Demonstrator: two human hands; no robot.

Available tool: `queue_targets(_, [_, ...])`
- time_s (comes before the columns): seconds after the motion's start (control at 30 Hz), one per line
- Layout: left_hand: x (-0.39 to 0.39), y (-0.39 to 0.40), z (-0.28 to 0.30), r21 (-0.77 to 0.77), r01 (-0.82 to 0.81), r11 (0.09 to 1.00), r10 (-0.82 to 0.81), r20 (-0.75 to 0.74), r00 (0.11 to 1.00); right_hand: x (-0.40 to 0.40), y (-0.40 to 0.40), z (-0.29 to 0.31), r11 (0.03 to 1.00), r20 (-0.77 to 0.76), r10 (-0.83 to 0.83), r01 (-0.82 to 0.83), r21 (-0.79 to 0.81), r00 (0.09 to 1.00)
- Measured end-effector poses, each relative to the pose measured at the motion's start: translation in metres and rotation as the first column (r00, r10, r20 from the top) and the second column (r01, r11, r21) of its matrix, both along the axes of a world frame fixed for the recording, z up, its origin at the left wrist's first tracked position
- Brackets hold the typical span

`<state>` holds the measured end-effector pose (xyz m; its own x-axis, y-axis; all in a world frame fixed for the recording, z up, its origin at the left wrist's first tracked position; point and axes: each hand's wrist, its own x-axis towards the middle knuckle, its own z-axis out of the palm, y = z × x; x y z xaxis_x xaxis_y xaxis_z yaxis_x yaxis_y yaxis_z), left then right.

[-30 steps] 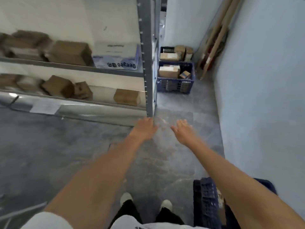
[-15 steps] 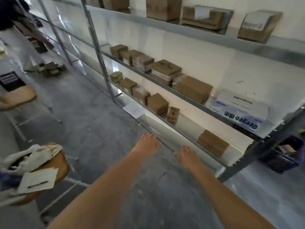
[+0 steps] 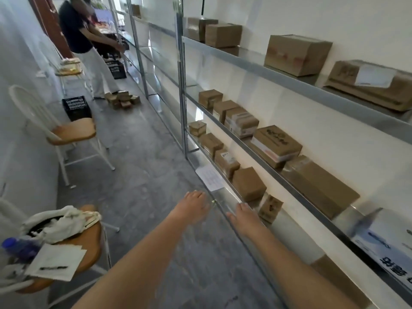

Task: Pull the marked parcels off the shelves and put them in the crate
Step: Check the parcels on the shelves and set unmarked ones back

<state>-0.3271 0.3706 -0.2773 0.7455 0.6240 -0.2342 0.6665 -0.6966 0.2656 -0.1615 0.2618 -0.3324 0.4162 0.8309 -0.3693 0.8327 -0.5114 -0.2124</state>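
Metal shelves (image 3: 252, 63) run along the right wall and carry several brown cardboard parcels on three levels. On the lowest level a plain brown box (image 3: 248, 184) and a small printed box (image 3: 269, 208) sit close to my hands. My left hand (image 3: 192, 207) reaches forward over the floor, fingers straight, holding nothing. My right hand (image 3: 243, 217) is stretched out just in front of the lowest shelf's edge, beside the small printed box, also empty. A black crate (image 3: 77, 108) stands on the floor far ahead.
A paper sheet (image 3: 209, 177) hangs on the lowest shelf's edge. Two white chairs stand on the left, the far chair (image 3: 66, 132) bare, the near chair (image 3: 66, 246) holding cloth, a bottle and paper. Another person (image 3: 89, 41) stands at the aisle's far end near loose boxes (image 3: 122, 100).
My view has swung left from the blue crates in the corner to the length of the shelves. Both hands stay stretched out and empty, now close to the lowest shelf.
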Motion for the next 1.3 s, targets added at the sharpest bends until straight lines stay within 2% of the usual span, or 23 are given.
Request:
queue_targets(0.2, [0.018,0.082,0.006,0.033,-0.082,0.996,0.081,0.022,0.996,0.019,0.103,0.008,0.995,-0.005,0.099,-0.099,-0.015,0.995])
queue_targets(0.37, [0.013,0.159,-0.001,-0.054,-0.176,0.983,0.177,0.009,0.984,0.027,0.192,0.003,0.985,0.015,0.170,-0.170,-0.023,0.985])
queue_targets(0.57, [0.003,0.266,-0.002,-0.127,-0.189,0.974,0.183,-0.054,0.982,0.035,0.299,0.003,0.991,0.019,0.128,-0.127,-0.032,0.992])
queue_targets(0.7, [0.003,0.332,0.003,-0.089,-0.179,0.980,0.174,-0.053,0.983,0.038,0.355,0.010,0.992,0.029,0.121,-0.120,-0.031,0.992])
queue_targets(0.83, [0.019,0.380,0.002,-0.078,-0.099,0.992,0.092,-0.081,0.992,0.050,0.400,0.012,0.983,0.038,0.163,-0.159,-0.087,0.986])
queue_targets(1.0, [0.054,0.445,-0.011,-0.074,-0.047,0.996,0.044,-0.052,0.998,0.084,0.470,0.010,0.989,0.028,0.130,-0.127,-0.077,0.991])
queue_targets(1.17, [0.083,0.523,-0.015,-0.097,-0.071,0.993,0.068,-0.030,0.997,0.115,0.557,0.002,0.989,-0.007,0.122,-0.122,-0.078,0.993])
queue_targets(1.3, [0.096,0.590,-0.013,-0.096,-0.081,0.992,0.081,-0.003,0.997,0.140,0.621,-0.003,0.985,0.037,0.126,-0.121,-0.120,0.991])
